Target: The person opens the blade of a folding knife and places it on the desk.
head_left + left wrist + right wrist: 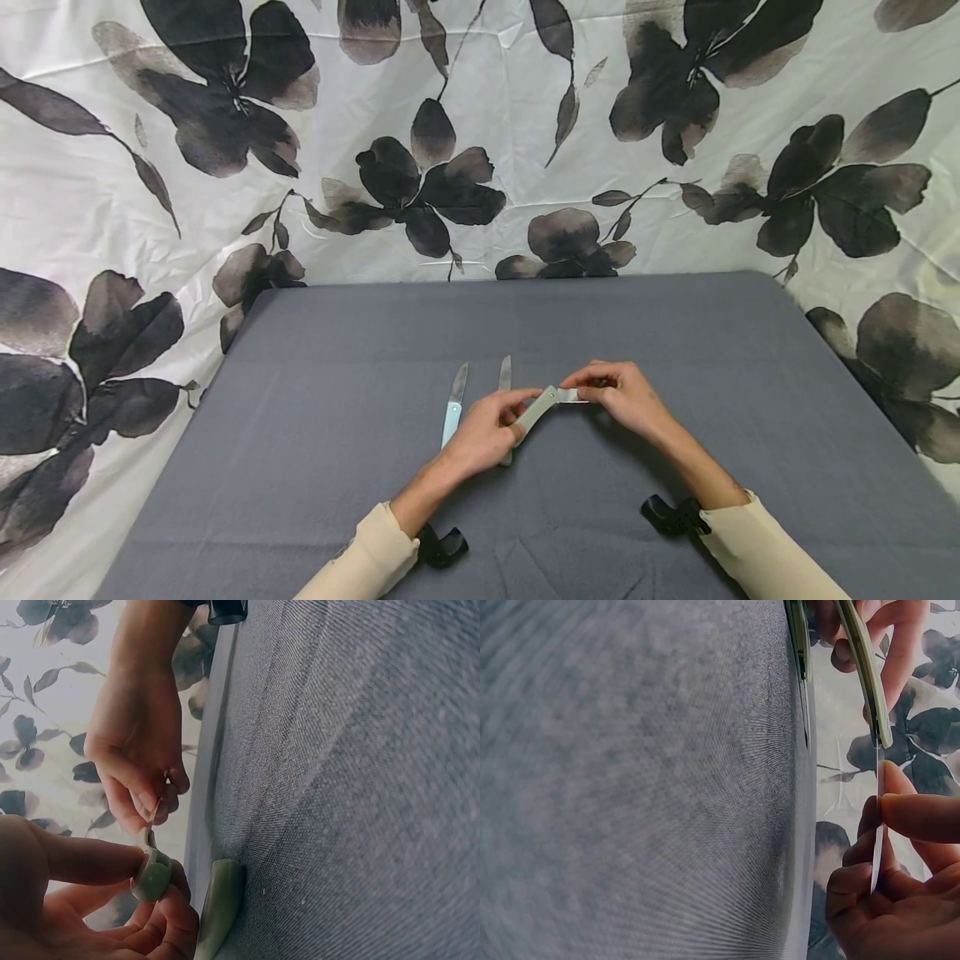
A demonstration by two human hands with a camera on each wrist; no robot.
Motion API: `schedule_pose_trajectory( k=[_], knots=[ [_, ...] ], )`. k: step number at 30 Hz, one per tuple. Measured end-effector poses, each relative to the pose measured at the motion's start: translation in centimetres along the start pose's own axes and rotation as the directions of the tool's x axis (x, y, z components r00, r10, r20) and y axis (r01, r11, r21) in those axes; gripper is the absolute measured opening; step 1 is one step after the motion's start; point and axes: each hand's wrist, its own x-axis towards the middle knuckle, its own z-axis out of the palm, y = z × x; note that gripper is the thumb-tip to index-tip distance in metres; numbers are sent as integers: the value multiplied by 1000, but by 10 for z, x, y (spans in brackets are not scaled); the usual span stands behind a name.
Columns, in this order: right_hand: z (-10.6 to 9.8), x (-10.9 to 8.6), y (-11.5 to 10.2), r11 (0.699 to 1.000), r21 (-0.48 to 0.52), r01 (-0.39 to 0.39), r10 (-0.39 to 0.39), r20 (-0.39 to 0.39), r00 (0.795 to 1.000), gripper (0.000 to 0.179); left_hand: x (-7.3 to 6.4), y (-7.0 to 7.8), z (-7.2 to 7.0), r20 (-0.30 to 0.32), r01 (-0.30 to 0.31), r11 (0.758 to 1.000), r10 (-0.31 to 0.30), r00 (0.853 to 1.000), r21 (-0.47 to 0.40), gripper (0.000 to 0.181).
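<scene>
A folding knife with a pale green handle (537, 410) is held above the table between both hands. My left hand (483, 429) grips the handle between thumb and fingers. My right hand (621, 396) pinches the blade (879, 817), which is swung out at an angle to the handle. Beneath my left hand lies another green folding knife (506, 375), its blade out and pointing away; the hand covers part of its handle. Just left of it, a light blue folding knife (453, 412) lies with its blade extended, the handle's near end hidden by the left hand.
Grey cloth covers the table (345, 350). Behind and beside it hangs a white curtain (525, 108) with dark flowers. Black straps with mounts (442, 546) sit on both wrists, by the cream sleeves.
</scene>
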Motion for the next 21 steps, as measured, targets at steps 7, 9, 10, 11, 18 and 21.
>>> schedule_pose_trajectory(
  k=[7,9,10,11,18,21],
  knots=[
    [2,1,0,999,-39,20,-21,-16,1000,21,0,-1,0,-2,-17,1000,17,1000,22,53],
    [2,1,1,999,-48,22,-23,-20,1000,22,-1,-1,0,3,-24,999,24,1000,32,52],
    [2,1,1,998,-51,24,-25,-20,999,22,-1,-1,0,6,-26,999,26,1000,36,52],
    [2,1,1,998,-53,24,-25,-20,999,22,-1,-1,0,9,-28,999,27,1000,39,51],
    [4,0,1,997,-62,43,-44,-13,999,22,-4,-2,0,19,-33,998,32,999,60,50],
    [3,1,2,997,-64,53,-54,-14,998,22,-4,-1,1,27,-30,997,28,999,65,50]
  ],
)
